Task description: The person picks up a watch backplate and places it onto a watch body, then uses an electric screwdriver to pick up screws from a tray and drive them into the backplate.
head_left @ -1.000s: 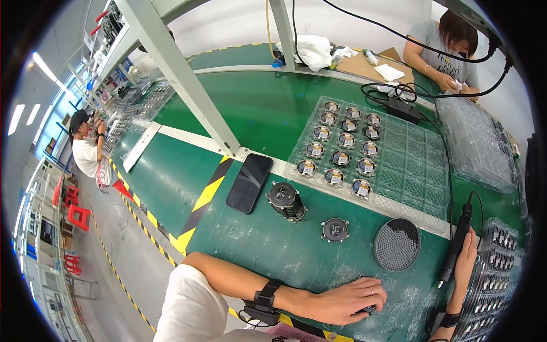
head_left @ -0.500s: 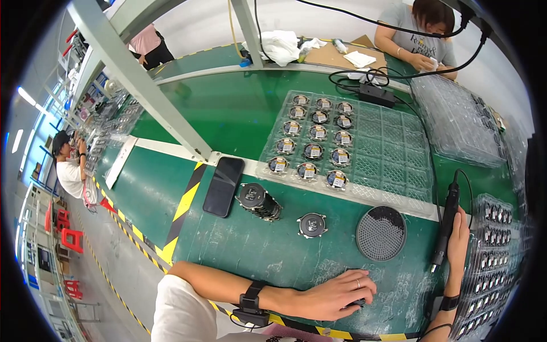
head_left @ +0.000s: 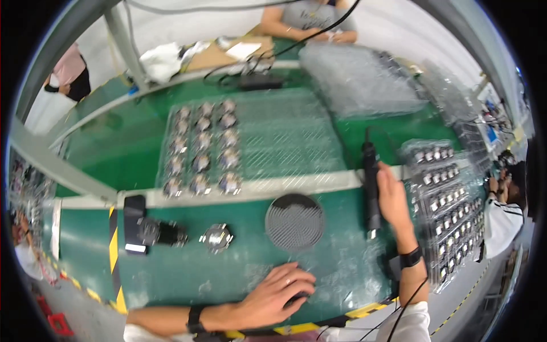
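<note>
My left hand [head_left: 282, 293] rests on the green bench near its front edge, fingers curled over a small dark thing [head_left: 296, 297] that they mostly hide. My right hand [head_left: 393, 196] holds a black electric screwdriver [head_left: 371, 188], its metal bit pointing toward me. Between the hands, farther back, lies a round grey dish [head_left: 295, 223] with a dimpled surface. Left of it sits one round watch case [head_left: 217, 237] by itself. A toppled-looking or leaning stack of dark watch cases [head_left: 165, 232] stands beside a black phone [head_left: 135, 225].
Behind the bench edge lies a clear tray [head_left: 285, 142] with rows of watch parts on its left side. More filled trays [head_left: 450, 211] stand at my right. Stacked empty-looking clear trays [head_left: 359, 80] and a black power adapter [head_left: 261, 81] are farther back. A co-worker [head_left: 310, 23] sits opposite.
The view has swung to the right, so the bench things appear farther left. Both hands keep about the same places on the bench, the right still with the screwdriver.
</note>
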Available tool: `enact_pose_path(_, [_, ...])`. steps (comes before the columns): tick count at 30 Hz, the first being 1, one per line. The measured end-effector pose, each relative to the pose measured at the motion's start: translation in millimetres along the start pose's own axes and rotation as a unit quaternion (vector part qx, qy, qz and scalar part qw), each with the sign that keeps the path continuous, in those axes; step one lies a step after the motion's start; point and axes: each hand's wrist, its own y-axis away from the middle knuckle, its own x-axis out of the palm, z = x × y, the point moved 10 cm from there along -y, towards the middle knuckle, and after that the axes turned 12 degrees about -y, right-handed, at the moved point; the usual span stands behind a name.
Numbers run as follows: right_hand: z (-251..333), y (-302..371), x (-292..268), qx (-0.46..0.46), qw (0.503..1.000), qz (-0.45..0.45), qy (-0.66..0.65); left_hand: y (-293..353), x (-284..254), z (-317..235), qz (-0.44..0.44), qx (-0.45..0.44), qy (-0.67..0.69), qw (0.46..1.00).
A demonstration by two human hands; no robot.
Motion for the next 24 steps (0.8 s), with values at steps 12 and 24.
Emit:
enact_pose_path(12, [-5,5,8,0.012,1.000,0.014,-0.014,6,-12,-14,0.002,0.007,0.023,1.000])
enact_pose_path(24, [-5,2,9,0.015,1.000,0.023,-0.008,11,4,-17,0.085,0.049,0.051,0.994])
